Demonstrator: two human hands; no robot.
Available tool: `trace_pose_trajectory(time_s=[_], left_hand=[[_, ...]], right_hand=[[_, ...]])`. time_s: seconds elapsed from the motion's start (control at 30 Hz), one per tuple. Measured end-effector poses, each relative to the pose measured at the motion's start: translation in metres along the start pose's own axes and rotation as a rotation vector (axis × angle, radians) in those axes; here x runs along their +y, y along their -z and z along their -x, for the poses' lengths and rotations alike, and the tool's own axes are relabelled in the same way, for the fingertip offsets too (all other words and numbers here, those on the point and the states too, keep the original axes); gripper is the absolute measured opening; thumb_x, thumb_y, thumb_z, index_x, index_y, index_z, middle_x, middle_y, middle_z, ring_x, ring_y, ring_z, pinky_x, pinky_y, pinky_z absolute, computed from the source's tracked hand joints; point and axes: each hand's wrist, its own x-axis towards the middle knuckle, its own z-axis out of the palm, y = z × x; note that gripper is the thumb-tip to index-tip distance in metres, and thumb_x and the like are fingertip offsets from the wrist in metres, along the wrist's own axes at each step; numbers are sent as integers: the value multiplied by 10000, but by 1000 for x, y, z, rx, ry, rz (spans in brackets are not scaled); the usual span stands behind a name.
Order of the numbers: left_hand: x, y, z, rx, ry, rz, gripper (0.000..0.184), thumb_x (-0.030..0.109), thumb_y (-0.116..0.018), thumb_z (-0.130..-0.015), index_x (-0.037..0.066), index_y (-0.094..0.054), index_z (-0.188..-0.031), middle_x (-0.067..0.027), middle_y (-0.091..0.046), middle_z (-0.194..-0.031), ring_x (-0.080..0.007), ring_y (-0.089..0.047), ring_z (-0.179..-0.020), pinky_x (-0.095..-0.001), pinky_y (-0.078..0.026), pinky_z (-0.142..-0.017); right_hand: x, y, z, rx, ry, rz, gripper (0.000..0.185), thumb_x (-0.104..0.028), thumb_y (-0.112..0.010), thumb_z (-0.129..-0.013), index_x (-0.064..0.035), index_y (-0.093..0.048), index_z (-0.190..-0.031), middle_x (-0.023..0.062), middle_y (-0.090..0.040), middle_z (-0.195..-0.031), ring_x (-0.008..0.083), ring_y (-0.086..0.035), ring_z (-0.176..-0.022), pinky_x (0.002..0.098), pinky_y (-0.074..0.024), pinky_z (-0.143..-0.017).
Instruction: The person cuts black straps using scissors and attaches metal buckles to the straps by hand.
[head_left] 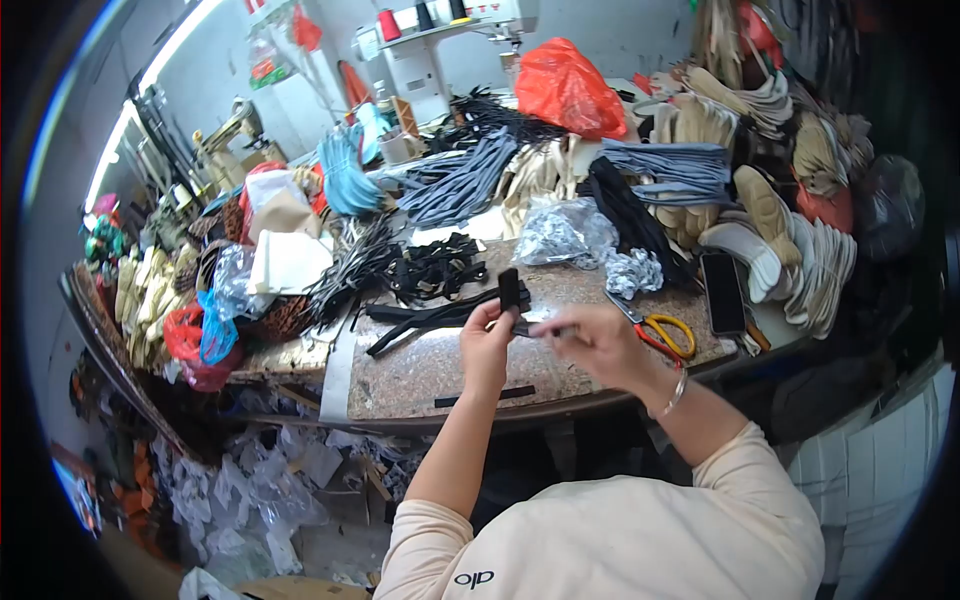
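Note:
Above the speckled tabletop (400, 382), my left hand (485, 345) pinches a short black strip (509, 289) that stands up from its fingertips. My right hand (592, 342) is just beside it, fingers closed at the strip's lower end; what exactly it grips is too small to tell. Black strips (425, 316) lie behind and left of my left hand. One more black strip (485, 397) rests near the table's front edge. Scissors with yellow and red handles (670, 337) lie right of my right hand, beside a black phone (720, 293).
Silvery crumpled plastic (565, 235) and bundles of grey-blue strips (460, 180) lie farther back. A red plastic bag (570, 88) is near a sewing machine (415, 75). Beige pieces (800, 270) pile up at the right; white sheets (288, 262) and bags crowd the left.

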Motion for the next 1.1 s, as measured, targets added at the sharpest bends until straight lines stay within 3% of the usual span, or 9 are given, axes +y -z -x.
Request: trace_pose_trajectory(time_s=[0.03, 0.1, 0.2, 0.27, 0.53, 0.63, 0.77, 0.93, 1.1], left_hand=[[-5, 3, 3, -59, 34, -62, 168, 57, -622, -817, 12, -556, -965, -98, -614, -842, -169, -616, -725, -255, -505, -651], [-11, 7, 6, -177, 106, -190, 166, 46, -621, -813, 11, -557, -963, -107, -612, -831, -181, -616, -707, -271, -517, -659], [2, -4, 18, -356, 265, -93, 140, 38, -624, -805, 23, -560, -929, -106, -608, -816, -182, -612, -703, -270, -516, -662], [12, -9, 22, -491, 385, 19, 118, 31, -627, -796, 36, -563, -895, -104, -605, -801, -183, -608, -698, -270, -515, -666], [20, 7, 1, -332, 329, 332, 117, -18, -599, -787, 51, -560, -874, -92, -593, -761, -169, -606, -673, -248, -500, -620], [15, 7, 1, -256, 330, 367, 113, -32, -579, -791, 54, -558, -861, -87, -587, -766, -165, -598, -675, -252, -500, -617], [2, 3, 2, -133, 71, 105, 113, -33, -540, -796, 52, -562, -867, -71, -582, -792, -152, -575, -674, -250, -492, -616], [3, -1, 6, -74, 9, 86, 119, -26, -508, -795, 50, -570, -861, -49, -575, -815, -135, -552, -701, -233, -476, -633], [19, -3, 12, -100, 79, 161, 127, -24, -498, -792, 44, -585, -855, -34, -571, -833, -121, -541, -717, -212, -452, -656]], right_hand=[[5, 6, -13, 24, -7, 4, 158, 33, -582, -803, -23, -661, -927, 48, -627, -771, 99, -520, -592, 189, -403, -542], [26, 11, -40, 236, 375, 155, 183, 40, -589, -786, -56, -671, -917, 4, -573, -673, 64, -418, -535, 190, -323, -491], [44, 18, -52, 242, 148, -31, 162, 3, -581, -771, -55, -671, -892, 11, -499, -593, 102, -433, -533, 224, -344, -475], [47, 21, -53, 168, -279, -103, 162, -21, -561, -785, -56, -671, -899, 11, -508, -602, 100, -453, -554, 222, -357, -487], [87, -8, -15, 78, -402, -336, 133, -104, -606, -823, -18, -660, -909, 16, -570, -682, 93, -460, -554, 207, -372, -496], [96, -15, -8, 57, -162, -163, 150, -66, -625, -793, -22, -656, -933, 19, -601, -736, 100, -503, -594, 207, -392, -517], [82, -18, -8, 283, 317, 539, 180, -3, -621, -763, -40, -641, -937, 4, -606, -762, 115, -524, -656, 211, -417, -589], [42, -18, 5, 110, -174, 149, 235, 41, -620, -722, -53, -644, -936, 38, -613, -825, 137, -536, -685, 231, -433, -616], [32, -11, 4, -78, -113, -110, 213, 12, -641, -707, -67, -645, -905, 80, -617, -834, 191, -559, -690, 288, -464, -643]])
